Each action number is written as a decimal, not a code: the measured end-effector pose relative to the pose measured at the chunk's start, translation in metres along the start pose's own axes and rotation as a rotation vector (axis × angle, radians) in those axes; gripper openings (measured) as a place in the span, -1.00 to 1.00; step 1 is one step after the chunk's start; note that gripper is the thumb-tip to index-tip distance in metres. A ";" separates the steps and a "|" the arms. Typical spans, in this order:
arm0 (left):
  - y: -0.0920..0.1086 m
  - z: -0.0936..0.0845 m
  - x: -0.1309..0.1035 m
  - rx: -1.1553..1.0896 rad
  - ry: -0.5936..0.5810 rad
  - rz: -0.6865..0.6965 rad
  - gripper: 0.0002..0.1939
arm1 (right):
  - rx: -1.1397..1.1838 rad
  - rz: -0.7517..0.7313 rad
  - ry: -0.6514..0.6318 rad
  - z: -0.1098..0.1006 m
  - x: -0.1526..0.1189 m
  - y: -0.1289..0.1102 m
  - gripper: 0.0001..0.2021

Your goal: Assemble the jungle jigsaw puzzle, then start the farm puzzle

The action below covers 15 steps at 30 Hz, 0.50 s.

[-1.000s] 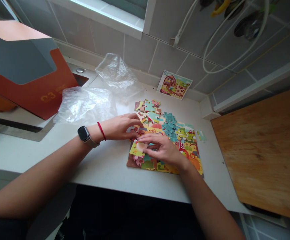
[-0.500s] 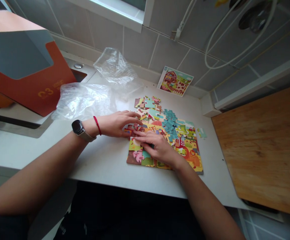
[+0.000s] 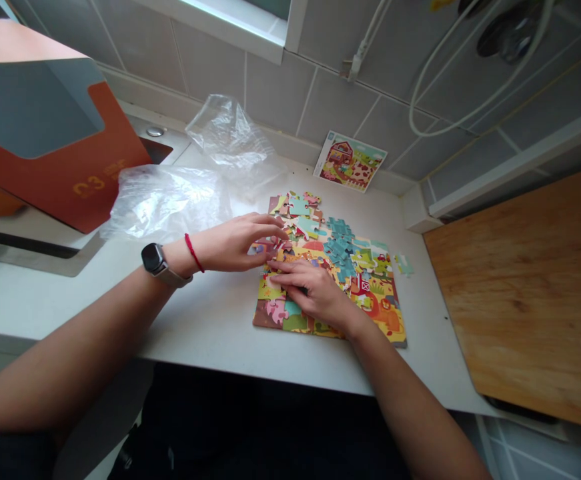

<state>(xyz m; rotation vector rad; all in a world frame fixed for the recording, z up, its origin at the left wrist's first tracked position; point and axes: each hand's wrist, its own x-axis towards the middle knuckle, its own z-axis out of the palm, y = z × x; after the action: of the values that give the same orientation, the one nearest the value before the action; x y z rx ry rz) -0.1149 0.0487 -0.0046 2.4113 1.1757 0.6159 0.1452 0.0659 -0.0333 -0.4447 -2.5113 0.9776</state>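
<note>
A colourful jigsaw puzzle (image 3: pixel 390 320) lies on the white counter, with several loose pieces on it. Blue-green pieces (image 3: pixel 340 247) are heaped near its middle, and other loose pieces (image 3: pixel 300 205) overlap its upper left part. My left hand (image 3: pixel 243 243), with a watch and a red string at the wrist, is over the puzzle's left edge, fingers apart and nothing visible in them. My right hand (image 3: pixel 313 290) rests on the left part of the puzzle, fingers stretched out over the pieces. One light green piece (image 3: pixel 403 264) lies off the puzzle's right edge.
Two clear plastic bags (image 3: pixel 170 200) lie behind my left forearm. An orange box (image 3: pixel 70 180) stands at the left. A picture card (image 3: pixel 350 161) leans against the tiled wall. On the right is a wooden board (image 3: pixel 530 287), and a white cable (image 3: pixel 413 100) hangs above.
My left hand has risen slightly and its fingers have spread a little away from the puzzle's left edge. My right hand is almost unmoved.
</note>
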 end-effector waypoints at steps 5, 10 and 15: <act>-0.001 0.009 -0.005 0.029 -0.066 0.035 -0.25 | -0.027 0.022 -0.009 0.000 0.000 0.000 -0.58; -0.009 0.017 -0.008 0.061 -0.128 -0.003 -0.12 | -0.037 0.017 -0.004 0.002 0.000 0.000 -0.62; -0.011 0.019 -0.008 0.055 -0.131 0.000 -0.13 | -0.033 0.010 0.010 0.003 0.000 0.001 -0.66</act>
<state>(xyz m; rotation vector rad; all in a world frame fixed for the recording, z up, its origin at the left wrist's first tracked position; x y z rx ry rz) -0.1160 0.0456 -0.0277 2.4565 1.1515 0.4232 0.1437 0.0649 -0.0354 -0.4712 -2.5215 0.9363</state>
